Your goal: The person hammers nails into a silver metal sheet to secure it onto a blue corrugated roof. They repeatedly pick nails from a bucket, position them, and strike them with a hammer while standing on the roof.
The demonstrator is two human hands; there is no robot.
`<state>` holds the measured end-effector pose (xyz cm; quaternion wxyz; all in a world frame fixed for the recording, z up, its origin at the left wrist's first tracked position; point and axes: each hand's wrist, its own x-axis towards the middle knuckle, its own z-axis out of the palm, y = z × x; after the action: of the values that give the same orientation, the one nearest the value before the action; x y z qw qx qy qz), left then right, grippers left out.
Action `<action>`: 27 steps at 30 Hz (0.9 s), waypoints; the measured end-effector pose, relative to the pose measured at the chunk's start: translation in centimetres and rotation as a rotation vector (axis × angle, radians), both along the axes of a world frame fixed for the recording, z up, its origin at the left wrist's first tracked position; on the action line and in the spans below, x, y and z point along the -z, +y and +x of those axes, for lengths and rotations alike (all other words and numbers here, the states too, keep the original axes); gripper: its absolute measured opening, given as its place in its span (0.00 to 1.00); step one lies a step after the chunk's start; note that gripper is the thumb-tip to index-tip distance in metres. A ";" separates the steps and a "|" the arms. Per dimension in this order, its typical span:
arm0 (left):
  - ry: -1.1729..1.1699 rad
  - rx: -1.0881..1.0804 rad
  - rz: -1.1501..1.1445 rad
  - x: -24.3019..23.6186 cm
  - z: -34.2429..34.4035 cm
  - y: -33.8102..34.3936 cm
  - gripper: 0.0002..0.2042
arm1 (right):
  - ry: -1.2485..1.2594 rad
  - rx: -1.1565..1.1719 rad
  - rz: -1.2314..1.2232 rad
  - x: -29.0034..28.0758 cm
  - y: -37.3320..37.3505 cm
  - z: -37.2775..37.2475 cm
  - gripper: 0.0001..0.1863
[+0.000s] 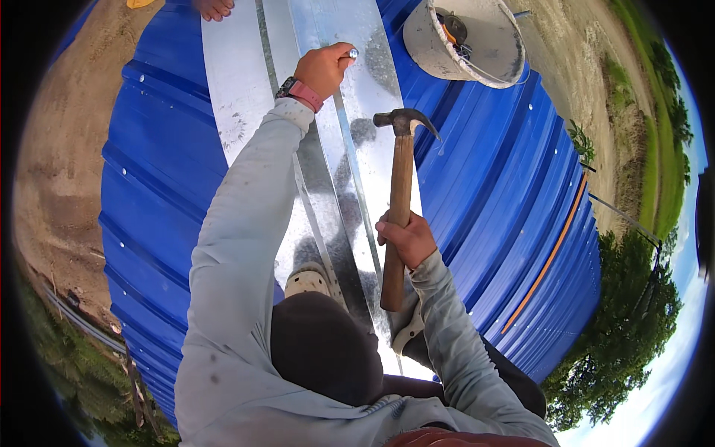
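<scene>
The step in hand looks like placing a small, shiny, round-ended metal piece [353, 54] on the long, silver, ridged metal sheet [238, 97], with a tool ready to strike it. The left hand [322, 71] is closed, pinching the piece over the upper part of the sheet, while the right hand [408, 240] grips the brown wooden handle of a dark-headed claw hammer [401, 175], held above the sheet's right side. As I judge it, the next move calls for steadying the piece upright, bringing the hammer's flat face over its end and keeping the left fingers out of the blow's path. Most of the piece is hidden in the left fist, so whether it is a nail, a screw or a punch, and whether its tip touches the metal, I cannot tell. A dark-clad knee [320, 346] covers part of the sheet's near end; the contents of the off-white, stained bucket [424, 52] on the blue ribbed roofing [477, 194] are only partly readable, and another person's bare toes [215, 9] are cut off at the top edge.
</scene>
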<state>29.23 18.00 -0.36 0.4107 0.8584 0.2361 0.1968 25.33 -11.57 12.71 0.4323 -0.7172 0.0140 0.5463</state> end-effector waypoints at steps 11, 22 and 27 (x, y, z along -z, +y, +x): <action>0.061 -0.003 0.015 -0.7 -0.2 -0.2 0.10 | -0.056 -0.038 -0.017 0.6 0.1 0.2 0.11; 0.165 -0.019 -0.002 -1.5 -0.1 -1.0 0.17 | -0.140 -0.017 0.027 -0.1 1.4 2.0 0.11; 0.143 -0.019 0.000 -1.7 -0.2 -0.8 0.17 | -0.054 0.098 0.050 -0.7 2.8 1.8 0.10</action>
<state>28.99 17.23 1.35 0.3910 0.8680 0.2728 0.1388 27.09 -8.77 13.46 0.4766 -0.7191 0.0235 0.5052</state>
